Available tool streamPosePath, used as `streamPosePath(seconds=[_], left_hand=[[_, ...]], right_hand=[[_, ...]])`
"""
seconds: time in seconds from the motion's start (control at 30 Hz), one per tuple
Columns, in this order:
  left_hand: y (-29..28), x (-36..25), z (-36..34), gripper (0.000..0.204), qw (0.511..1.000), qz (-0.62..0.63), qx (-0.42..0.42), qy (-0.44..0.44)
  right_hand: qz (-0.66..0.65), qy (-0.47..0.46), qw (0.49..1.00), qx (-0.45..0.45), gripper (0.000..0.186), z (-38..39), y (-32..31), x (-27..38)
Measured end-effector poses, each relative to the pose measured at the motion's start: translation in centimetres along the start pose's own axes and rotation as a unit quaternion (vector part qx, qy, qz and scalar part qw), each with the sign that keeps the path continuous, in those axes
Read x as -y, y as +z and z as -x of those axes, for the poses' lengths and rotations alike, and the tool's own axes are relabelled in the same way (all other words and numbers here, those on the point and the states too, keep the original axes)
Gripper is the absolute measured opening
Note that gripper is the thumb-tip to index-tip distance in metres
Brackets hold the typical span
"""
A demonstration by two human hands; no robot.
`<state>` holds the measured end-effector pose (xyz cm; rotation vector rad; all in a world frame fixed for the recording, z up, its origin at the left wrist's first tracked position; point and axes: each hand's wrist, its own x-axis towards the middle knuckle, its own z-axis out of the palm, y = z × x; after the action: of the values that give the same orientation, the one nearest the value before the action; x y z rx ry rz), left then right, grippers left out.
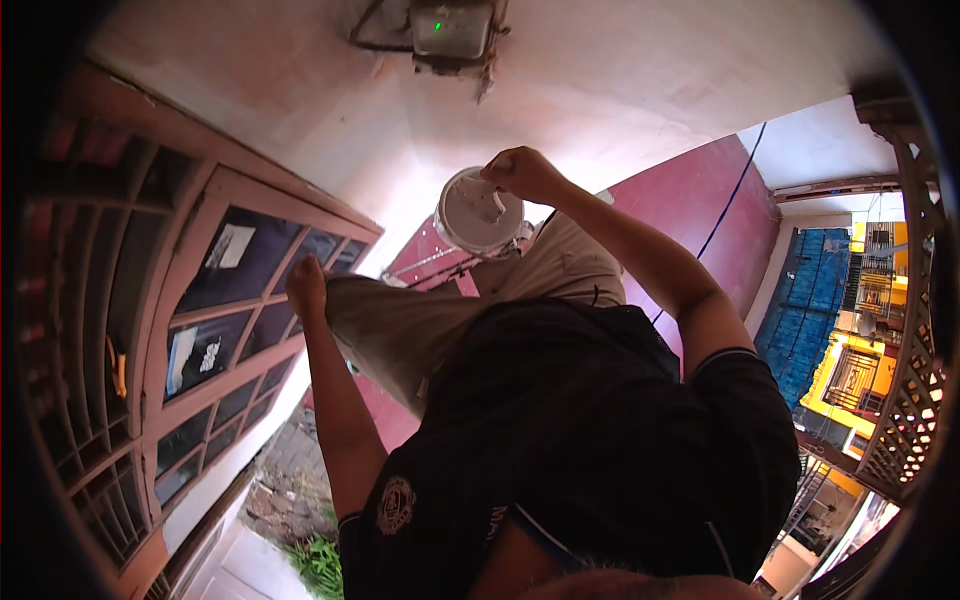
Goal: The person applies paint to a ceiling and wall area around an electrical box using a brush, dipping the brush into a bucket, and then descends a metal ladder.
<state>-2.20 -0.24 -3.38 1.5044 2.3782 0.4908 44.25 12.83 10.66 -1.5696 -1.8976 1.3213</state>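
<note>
A round white bucket (463, 240) with pale paint-like stuff inside is in front of me, just beyond my legs. Over its right rim is my right hand (525, 173), fingers curled closed. A small white streak or tool shows below the fingers inside the bucket; what the hand grips is hidden. My left hand (306, 287) is closed in a fist beside the paned window (262, 255), near my knee. Whether it holds the frame or something else does not show.
A floodlight (452, 32) with a green light and a cable is fixed to the pale wall (610, 70) ahead. A dark cable (716, 212) runs at the right, past a red surface (690, 190). Wooden lattice (905, 440) stands far right. Green plants (318, 565) grow low left.
</note>
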Motion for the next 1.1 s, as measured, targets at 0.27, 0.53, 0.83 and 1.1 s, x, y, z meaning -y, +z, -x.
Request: streamPosePath(seconds=[0.27, 0.53, 0.83, 1.1], left_hand=[[-2.2, -4.4, 0.6, 0.044, 0.999, 0.027, -0.012, -0.045], [-2.5, -5.2, 0.1, 0.044, 0.997, 0.027, -0.006, -0.076], [-2.3, -4.8, 0.5, 0.043, 0.997, 0.036, -0.010, -0.064], [-2.6, -4.4, 0.4, 0.042, 0.997, 0.034, 0.001, -0.075]], right_hand=[[0.178, 0.015, 0.983, -0.035, 0.027, -5.2, 9.0, -10.2], [0.144, 0.030, 0.985, -0.086, 0.023, -6.9, 13.0, -13.7], [0.108, 0.065, 0.992, -0.027, 0.026, -5.5, 7.7, -11.9], [-0.317, 0.174, 0.931, -0.046, 0.038, -0.6, -0.1, -9.8]])
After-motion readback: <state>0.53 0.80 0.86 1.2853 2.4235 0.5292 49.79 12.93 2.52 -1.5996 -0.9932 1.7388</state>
